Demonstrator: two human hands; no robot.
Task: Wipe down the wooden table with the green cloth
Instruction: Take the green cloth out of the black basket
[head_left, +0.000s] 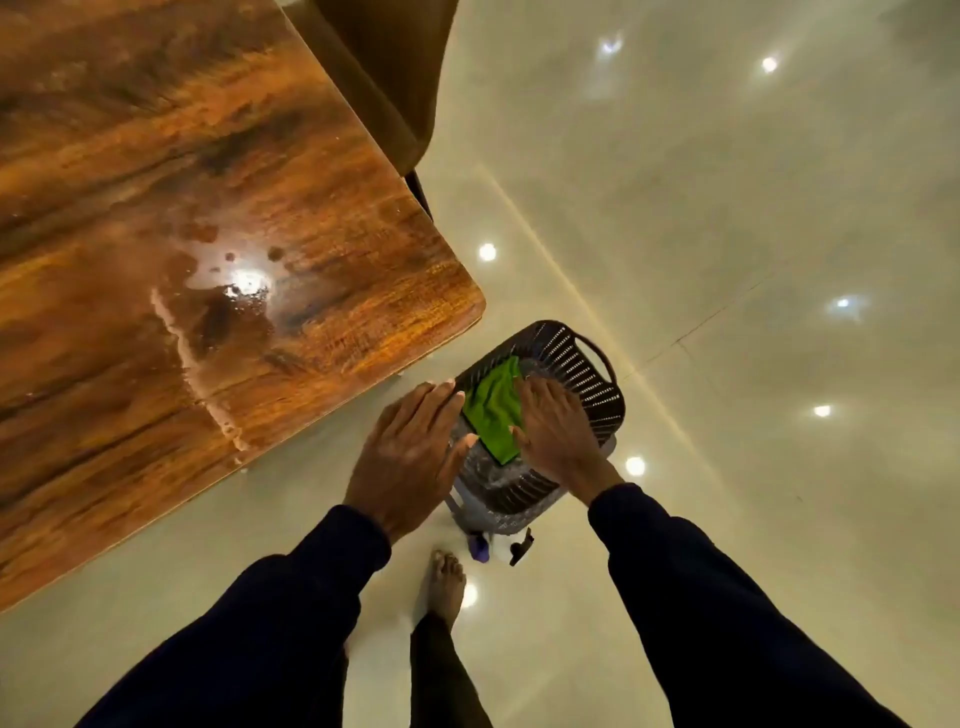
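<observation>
The wooden table (208, 249) fills the left side, glossy, with wet patches and droplets near its corner. A green cloth (493, 410) lies in a dark perforated basket (576, 358) on the floor just right of the table's corner. My left hand (410, 452) hovers flat over the basket's left rim, fingers apart, holding nothing. My right hand (556, 426) reaches into the basket, its fingers against the cloth's right edge; a firm hold on the cloth cannot be made out. Dark sleeves cover both arms.
A chair (384, 78) stands tucked at the table's far side. A small dark object (522, 545) and a purple item (479, 546) lie on the shiny pale floor below the basket. My bare foot (445, 582) stands near them.
</observation>
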